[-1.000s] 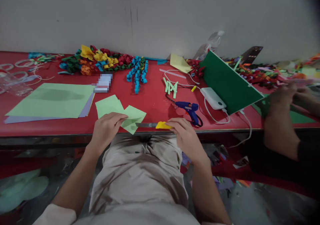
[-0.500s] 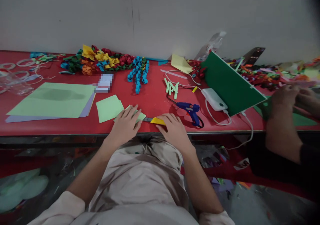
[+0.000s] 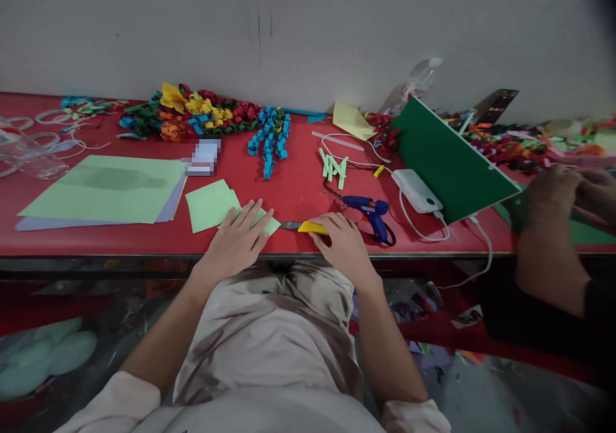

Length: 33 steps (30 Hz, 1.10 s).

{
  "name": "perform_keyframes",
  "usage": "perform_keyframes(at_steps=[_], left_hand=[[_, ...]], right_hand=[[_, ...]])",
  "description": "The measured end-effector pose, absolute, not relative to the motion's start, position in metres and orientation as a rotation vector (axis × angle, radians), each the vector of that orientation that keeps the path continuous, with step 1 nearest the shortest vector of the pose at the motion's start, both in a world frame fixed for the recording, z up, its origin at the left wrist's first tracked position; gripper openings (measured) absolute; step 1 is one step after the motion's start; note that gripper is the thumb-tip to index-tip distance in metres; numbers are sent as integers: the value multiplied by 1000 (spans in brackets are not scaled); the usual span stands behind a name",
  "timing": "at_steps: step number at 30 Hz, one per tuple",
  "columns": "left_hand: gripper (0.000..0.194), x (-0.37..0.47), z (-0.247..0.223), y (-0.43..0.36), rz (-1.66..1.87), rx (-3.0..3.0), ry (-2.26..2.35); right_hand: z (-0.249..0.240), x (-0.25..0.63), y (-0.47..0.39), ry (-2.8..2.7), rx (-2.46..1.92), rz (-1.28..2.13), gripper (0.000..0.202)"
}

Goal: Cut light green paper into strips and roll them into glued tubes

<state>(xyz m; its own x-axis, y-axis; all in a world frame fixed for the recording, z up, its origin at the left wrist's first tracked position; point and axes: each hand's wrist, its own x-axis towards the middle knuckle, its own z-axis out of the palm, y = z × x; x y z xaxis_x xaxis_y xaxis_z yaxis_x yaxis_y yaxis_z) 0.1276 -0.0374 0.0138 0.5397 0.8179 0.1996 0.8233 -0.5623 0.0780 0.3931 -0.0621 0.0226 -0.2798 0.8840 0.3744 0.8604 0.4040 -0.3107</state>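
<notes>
My left hand (image 3: 239, 235) lies flat, fingers spread, on a light green paper piece (image 3: 268, 223) near the table's front edge. Wrapped round a yellow utility knife (image 3: 312, 228) is my right hand (image 3: 344, 244); the knife's grey blade points left, its tip at the paper's right corner. Left of my left hand lie small light green paper squares (image 3: 208, 206), partly overlapped by it. A blue glue gun (image 3: 369, 210) rests just right of my right hand. Beyond it are several thin light green strips (image 3: 333, 167).
Large green and purple sheets (image 3: 103, 189) lie at left. Coloured paper chains (image 3: 192, 115) line the wall, with a blue chain cluster (image 3: 269, 139). A white power bank (image 3: 418, 192) with cables sits before a green board (image 3: 452, 160). Another person's hands (image 3: 563, 189) work at right.
My right hand and the knife have shifted slightly right, showing more blade between them and the paper. My left hand stays on the paper, its fingers a little more spread.
</notes>
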Motion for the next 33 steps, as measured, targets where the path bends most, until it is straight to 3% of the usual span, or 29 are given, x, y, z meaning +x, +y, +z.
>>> perform_keyframes(at_steps=[10,18,33], left_hand=[[56,121,17,-34,-334,-2839,-1429],[44,127,18,-31,-423,-2746,-1542],[57,125,11,-34,-284,-2689,-1537]], right_hand=[[22,388,-56,-2165,-1465,105,21],[21,391,-60,-2159,-1470,140,21],[20,379,-50,-2150,-1485,43,20]])
